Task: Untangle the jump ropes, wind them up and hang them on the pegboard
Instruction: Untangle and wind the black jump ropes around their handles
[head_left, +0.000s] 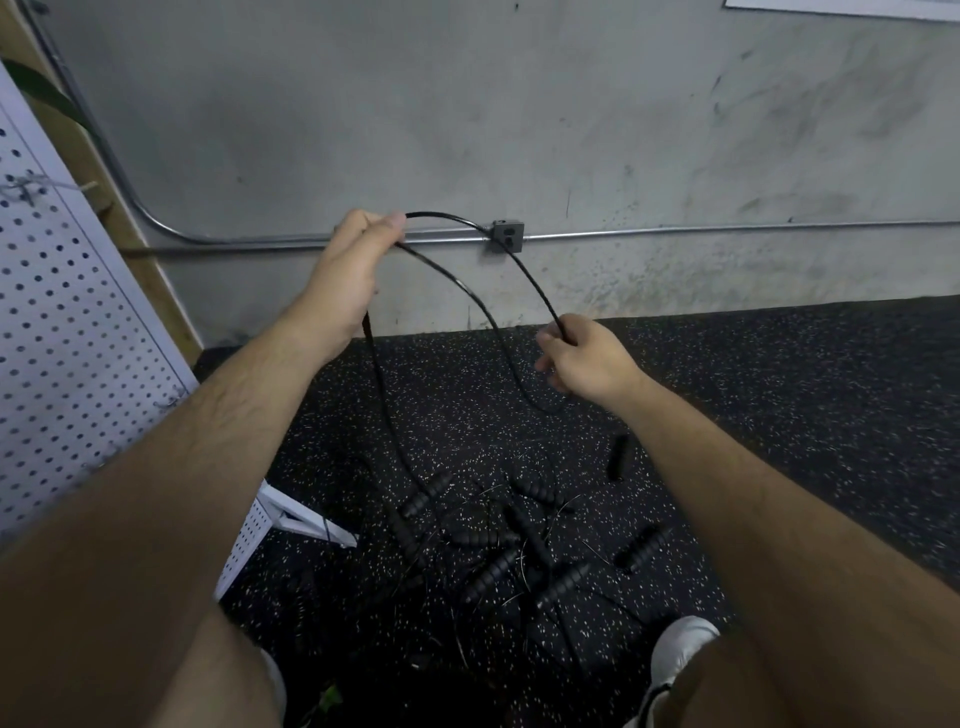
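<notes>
Above floor tangle (488, 571), black rope loop (540, 294)

Dim, flat light is cast across the wall (467, 104); the floor (779, 389) is rendered dark, and straight lines are bowed near the edges.

head view, looking down, forearms close

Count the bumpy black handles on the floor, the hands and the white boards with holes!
Black ribbed jump-rope handles on the floor: 9 visible, tangle may hide more
Hands: 2, left hand and right hand, both holding the thin black rope
White perforated pegboard: 1
Total: 12
</notes>
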